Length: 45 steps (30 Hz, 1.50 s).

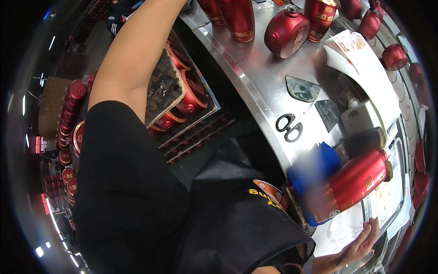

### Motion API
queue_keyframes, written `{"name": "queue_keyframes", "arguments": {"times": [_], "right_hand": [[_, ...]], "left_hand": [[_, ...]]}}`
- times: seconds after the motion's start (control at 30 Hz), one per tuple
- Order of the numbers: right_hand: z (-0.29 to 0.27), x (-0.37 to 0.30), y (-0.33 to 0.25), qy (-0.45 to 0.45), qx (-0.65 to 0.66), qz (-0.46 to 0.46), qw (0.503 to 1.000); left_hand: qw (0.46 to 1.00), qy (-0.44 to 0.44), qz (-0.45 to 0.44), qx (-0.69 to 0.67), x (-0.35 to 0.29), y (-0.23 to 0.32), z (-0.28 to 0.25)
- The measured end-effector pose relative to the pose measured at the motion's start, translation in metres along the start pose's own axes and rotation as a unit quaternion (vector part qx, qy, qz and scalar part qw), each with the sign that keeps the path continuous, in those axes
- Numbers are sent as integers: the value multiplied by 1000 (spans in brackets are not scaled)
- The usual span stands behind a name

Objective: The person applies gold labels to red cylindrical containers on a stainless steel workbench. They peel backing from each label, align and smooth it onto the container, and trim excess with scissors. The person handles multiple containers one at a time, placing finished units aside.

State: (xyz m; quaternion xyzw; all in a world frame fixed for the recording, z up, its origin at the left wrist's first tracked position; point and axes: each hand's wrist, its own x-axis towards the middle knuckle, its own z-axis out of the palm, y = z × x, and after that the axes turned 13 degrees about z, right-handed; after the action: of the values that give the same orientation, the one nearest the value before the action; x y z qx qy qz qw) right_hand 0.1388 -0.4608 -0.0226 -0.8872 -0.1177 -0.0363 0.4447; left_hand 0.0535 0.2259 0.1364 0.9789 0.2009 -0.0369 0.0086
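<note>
My left arm (130, 68) reaches up past the top edge, so my left hand is out of view. At the lower right, my right hand (362, 243) has its thumb and fingers drawn together at the tips, beside a pale sheet (340, 230). Whatever they pinch is too thin to make out. Just above that hand lies a red bottle (353, 185) with gold print, tilted on its side over a bright blue cloth (335, 157). A dark cylindrical piece (365, 140) is next to the bottle. Black-handled scissors (289, 128) rest on the metal table (255, 86).
Two dark, glossy flat pieces (302, 89) lie near the scissors. A round red bottle (286, 34) and several tall red ones stand at the far end. White sheets (365, 59) curl over a white container (362, 116). Left of the table, a crate (200, 119) holds red round parts.
</note>
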Motion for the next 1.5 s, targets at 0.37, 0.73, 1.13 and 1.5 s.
{"name": "queue_keyframes", "arguments": {"times": [0.37,0.73,1.13,1.5], "right_hand": [[-3,-2,-4,-10,-15,-1,1000],[8,-4,-27,22,6,-68,997],[14,-2,-28,26,31,-39,998],[7,-9,-45,54,26,-99,993]], "left_hand": [[990,74,30,-117,-4,-37,14],[978,129,77,-145,-71,-28,-60],[969,155,89,-170,-126,6,-108],[979,155,117,60,-34,-3,-18]]}}
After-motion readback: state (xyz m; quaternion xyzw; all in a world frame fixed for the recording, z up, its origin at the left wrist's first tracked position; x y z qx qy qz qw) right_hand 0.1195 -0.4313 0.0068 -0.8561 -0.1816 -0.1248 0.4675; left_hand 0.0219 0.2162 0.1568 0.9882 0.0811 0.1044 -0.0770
